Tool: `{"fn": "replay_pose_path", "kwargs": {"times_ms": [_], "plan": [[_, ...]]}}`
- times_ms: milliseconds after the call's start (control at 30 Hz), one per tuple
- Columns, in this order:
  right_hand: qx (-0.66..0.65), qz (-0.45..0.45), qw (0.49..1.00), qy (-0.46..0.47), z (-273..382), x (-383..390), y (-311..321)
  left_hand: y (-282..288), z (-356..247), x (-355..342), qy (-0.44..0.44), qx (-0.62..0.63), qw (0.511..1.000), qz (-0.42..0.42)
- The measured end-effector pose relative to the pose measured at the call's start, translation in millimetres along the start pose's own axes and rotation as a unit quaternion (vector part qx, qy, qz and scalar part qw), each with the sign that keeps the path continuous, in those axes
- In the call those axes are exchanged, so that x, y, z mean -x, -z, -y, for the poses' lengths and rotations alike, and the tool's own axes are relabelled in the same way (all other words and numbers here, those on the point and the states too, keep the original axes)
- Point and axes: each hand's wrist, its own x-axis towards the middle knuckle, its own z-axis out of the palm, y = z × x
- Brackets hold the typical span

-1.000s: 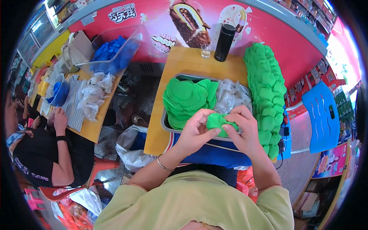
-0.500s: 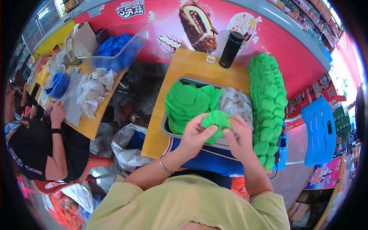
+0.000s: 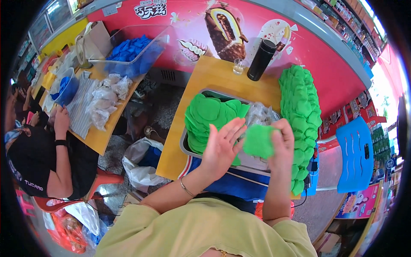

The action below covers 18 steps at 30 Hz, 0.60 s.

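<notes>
I have the right fingers (image 3: 285,129) pinching a thin, rounded green sheet (image 3: 257,141); the left fingers (image 3: 233,127) fan open, empty, near the rectangular metal tray (image 3: 254,162).

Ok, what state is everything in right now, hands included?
Left hand: open, palm showing, nothing held.
Right hand: closed on the green piece.
Green piece: held up, blurred.
Tray: uncovered, partly filled.
Green stack: piled in the tray.
Clear bags: crumpled, in the tray.
Flask: upright, lid on.
Cup: upright, seemingly some liquid inside.
Tub: open, blue pieces heaped inside.
</notes>
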Motion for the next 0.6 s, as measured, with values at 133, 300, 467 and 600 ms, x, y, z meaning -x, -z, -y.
{"fn": "replay_pose_path", "kwargs": {"times_ms": [133,300,467,600], "plan": [[0.261,0.085,0.961,0.042,-0.5,-10.2,-2.2,-7.9,-8.3,-0.4,0.065,0.044,0.994,0.070],[-0.022,0.099,0.990,0.100,13.2,-5.8,5.0,-6.1,-24.1,-6.5,0.062,0.020,0.996,0.061],[0.156,0.090,0.977,0.114,-1.9,-7.9,-3.4,-18.3,-27.3,10.3,0.139,0.086,0.979,0.119],[0.222,0.102,0.956,0.161,-0.2,-11.3,-12.5,-19.7,-21.4,3.5,0.159,0.087,0.981,0.074]]}}
